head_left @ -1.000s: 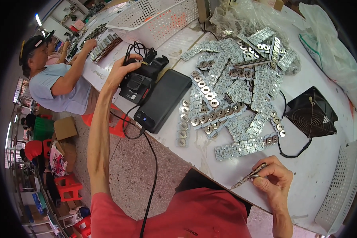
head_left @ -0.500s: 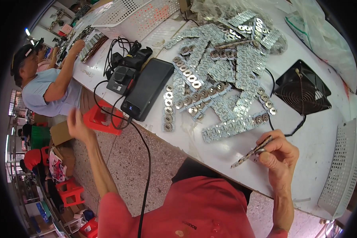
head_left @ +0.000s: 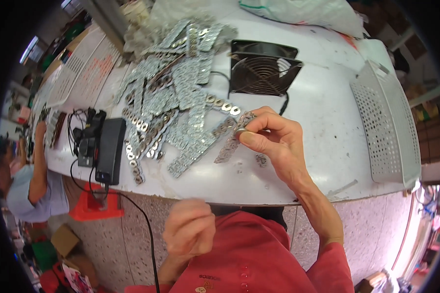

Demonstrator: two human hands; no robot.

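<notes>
Between the thumb and fingers of my right hand (head_left: 281, 141) is a thin silvery strip of small joined parts (head_left: 228, 148), tilted over the near side of the table. A small round metal piece (head_left: 241, 131) shows at the thumb tip; whether it belongs to the strip is unclear. My left hand (head_left: 190, 227) hangs before the table's front edge, blurred, its fingers curled; I cannot make out anything in it. To the left of the right hand lies a loose pile of similar strips (head_left: 181, 102), some with round shiny discs. One strip (head_left: 195, 154) lies nearest the held one.
Behind my right hand stands a black fan (head_left: 261, 73) with a cable. A white perforated basket (head_left: 384, 127) is at the right, another (head_left: 80, 78) far left. A black power box (head_left: 110, 151) with cables sits left of the pile. A co-worker (head_left: 34, 185) works at far left.
My view has swung to the right. My left hand has come in from the far left to before my body. The right hand, still holding the strip, is now closer to the pile.
</notes>
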